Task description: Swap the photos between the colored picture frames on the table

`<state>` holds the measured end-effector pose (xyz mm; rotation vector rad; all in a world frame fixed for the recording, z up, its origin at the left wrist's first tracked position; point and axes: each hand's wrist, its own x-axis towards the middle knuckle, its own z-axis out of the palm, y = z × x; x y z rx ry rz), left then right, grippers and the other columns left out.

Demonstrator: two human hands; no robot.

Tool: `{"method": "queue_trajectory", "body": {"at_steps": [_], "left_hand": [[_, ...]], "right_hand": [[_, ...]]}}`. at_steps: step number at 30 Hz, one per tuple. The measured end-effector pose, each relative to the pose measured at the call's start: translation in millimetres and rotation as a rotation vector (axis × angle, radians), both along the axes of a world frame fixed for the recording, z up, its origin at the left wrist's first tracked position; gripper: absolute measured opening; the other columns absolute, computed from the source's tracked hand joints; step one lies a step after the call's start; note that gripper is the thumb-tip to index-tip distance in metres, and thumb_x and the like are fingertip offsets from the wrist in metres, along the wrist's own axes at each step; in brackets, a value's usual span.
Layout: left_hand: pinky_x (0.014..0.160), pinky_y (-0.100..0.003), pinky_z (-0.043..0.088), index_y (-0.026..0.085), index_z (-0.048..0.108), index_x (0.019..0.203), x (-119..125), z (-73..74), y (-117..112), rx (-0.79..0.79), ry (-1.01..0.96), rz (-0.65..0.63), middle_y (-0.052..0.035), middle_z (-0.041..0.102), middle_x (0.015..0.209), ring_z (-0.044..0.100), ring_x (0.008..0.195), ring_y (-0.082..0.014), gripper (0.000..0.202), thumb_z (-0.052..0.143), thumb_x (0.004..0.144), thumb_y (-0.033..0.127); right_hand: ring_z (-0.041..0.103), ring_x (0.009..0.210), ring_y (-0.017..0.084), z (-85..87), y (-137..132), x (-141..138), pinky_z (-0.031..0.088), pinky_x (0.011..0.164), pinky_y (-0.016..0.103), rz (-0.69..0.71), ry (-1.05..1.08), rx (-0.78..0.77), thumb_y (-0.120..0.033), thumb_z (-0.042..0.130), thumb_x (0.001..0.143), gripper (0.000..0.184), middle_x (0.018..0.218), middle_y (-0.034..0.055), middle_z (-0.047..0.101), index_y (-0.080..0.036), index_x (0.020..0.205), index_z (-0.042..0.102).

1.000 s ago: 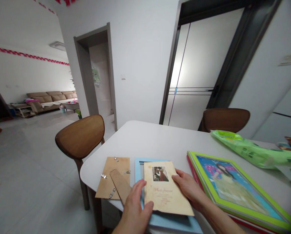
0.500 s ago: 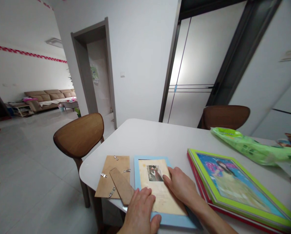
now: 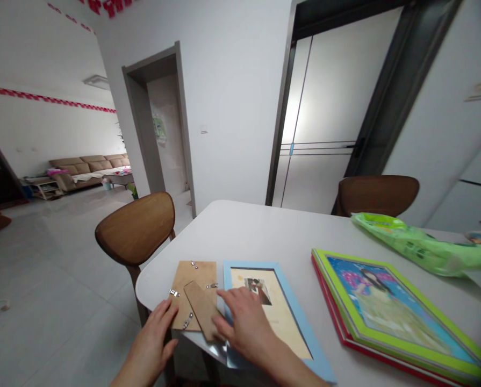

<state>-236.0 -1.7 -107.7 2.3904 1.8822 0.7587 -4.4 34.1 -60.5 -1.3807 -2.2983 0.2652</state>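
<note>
A light blue picture frame (image 3: 292, 314) lies on the white table (image 3: 264, 234) with a cream printed card (image 3: 280, 312) set inside it. Left of it lies a brown backing board (image 3: 194, 274) with metal clips and a stand flap (image 3: 200, 309). My right hand (image 3: 244, 322) reaches across the frame's left edge, its fingers spread and touching the flap. My left hand (image 3: 153, 336) rests open at the board's near left corner, by the table edge.
A green-framed picture (image 3: 389, 309) lies on a red one at the right. Behind it sits a green plastic bag (image 3: 421, 250). Two wooden chairs stand at the table, one at the left (image 3: 137, 228) and one at the back (image 3: 377, 196). Doorways are beyond.
The card has settled flat inside the blue frame. Both hands left the card and moved left to the brown backing board.
</note>
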Motion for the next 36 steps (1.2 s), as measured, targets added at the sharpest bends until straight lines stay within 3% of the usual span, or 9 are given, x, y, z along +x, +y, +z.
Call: {"method": "queue_trajectory", "body": {"at_steps": [4,7,10,13,17,20,30,34,36], "left_hand": [[0.081,-0.035,0.047,0.02,0.058,0.097,-12.7,-8.7,9.8,0.09,0.016,-0.005,-0.008,0.061,0.103,0.057,0.095,-0.0221,0.028,0.049,0.071,0.016],[0.078,-0.033,0.049,0.022,0.057,0.098,-8.7,1.5,8.9,0.191,-0.015,-0.058,-0.0062,0.063,0.099,0.058,0.091,-0.0211,0.023,0.05,0.076,0.024],[0.081,-0.034,0.047,0.021,0.054,0.103,9.5,19.9,2.1,0.296,-0.045,-0.147,-0.0079,0.059,0.105,0.055,0.096,-0.0217,0.026,0.051,0.078,0.029],[0.085,-0.036,0.044,0.02,0.05,0.107,44.5,32.6,-4.2,0.308,-0.061,-0.244,-0.0097,0.055,0.11,0.05,0.103,-0.0225,0.029,0.051,0.079,0.027],[0.086,-0.037,0.043,0.017,0.05,0.106,98.3,33.9,-5.8,0.212,-0.12,-0.398,-0.0113,0.055,0.109,0.048,0.102,-0.0226,0.027,0.049,0.08,0.024],[0.084,-0.036,0.044,0.016,0.052,0.1,125.1,30.9,-4.3,0.103,-0.152,-0.445,-0.0106,0.056,0.105,0.05,0.098,-0.0224,0.023,0.05,0.078,0.024],[0.082,-0.039,0.042,0.018,0.058,0.08,132.9,24.5,-2.0,0.014,-0.151,-0.411,-0.007,0.061,0.094,0.052,0.094,-0.0229,0.013,0.046,0.075,0.015],[0.086,-0.042,0.038,0.018,0.057,0.083,134.0,30.1,-4.5,-0.046,-0.162,-0.41,-0.0087,0.059,0.099,0.05,0.098,-0.0243,0.013,0.05,0.073,0.019],[0.09,-0.046,0.033,0.017,0.055,0.09,135.7,31.2,-5.3,-0.106,-0.163,-0.429,-0.0105,0.056,0.106,0.047,0.102,-0.0263,0.025,0.058,0.068,0.028]], "right_hand": [[0.044,0.089,0.024,-5.0,-5.2,-45.5,0.028,0.078,0.038,0.05,-0.035,-0.033,-0.037,0.058,0.063,0.039,0.093,0.0082,0.054,-0.021,0.098,0.053],[0.044,0.087,0.022,-1.0,-3.9,-46.9,0.032,0.076,0.034,0.018,0.056,-0.025,-0.024,0.055,0.063,0.04,0.094,0.0078,0.051,-0.021,0.103,0.051],[0.044,0.087,0.021,12.5,-6.9,-20.9,0.033,0.077,0.033,0.014,0.153,0.02,-0.021,0.053,0.063,0.039,0.092,0.0066,0.05,-0.022,0.102,0.052],[0.045,0.089,0.02,21.0,-15.6,23.1,0.035,0.081,0.035,0.011,0.195,0.021,-0.02,0.052,0.063,0.035,0.092,0.0059,0.051,-0.023,0.098,0.055],[0.048,0.092,0.022,10.7,-27.6,83.1,0.037,0.083,0.036,-0.075,0.196,-0.106,-0.028,0.05,0.065,0.031,0.097,0.0075,0.052,-0.023,0.095,0.058],[0.049,0.093,0.022,-2.6,-31.7,109.7,0.037,0.085,0.036,-0.124,0.162,-0.156,-0.033,0.049,0.067,0.031,0.099,0.0089,0.052,-0.023,0.094,0.06],[0.046,0.098,0.024,-35.7,-27.7,117.2,0.035,0.086,0.04,-0.151,0.089,-0.044,-0.032,0.048,0.069,0.033,0.103,0.0105,0.053,-0.021,0.098,0.06],[0.047,0.095,0.022,-33.2,-25.6,117.2,0.037,0.084,0.037,-0.123,0.056,-0.026,-0.034,0.046,0.073,0.031,0.101,0.0102,0.055,-0.021,0.096,0.061],[0.048,0.093,0.022,-28.6,-18.2,117.0,0.037,0.083,0.035,-0.146,0.037,-0.018,-0.033,0.043,0.075,0.031,0.099,0.0103,0.055,-0.02,0.097,0.061]]}}
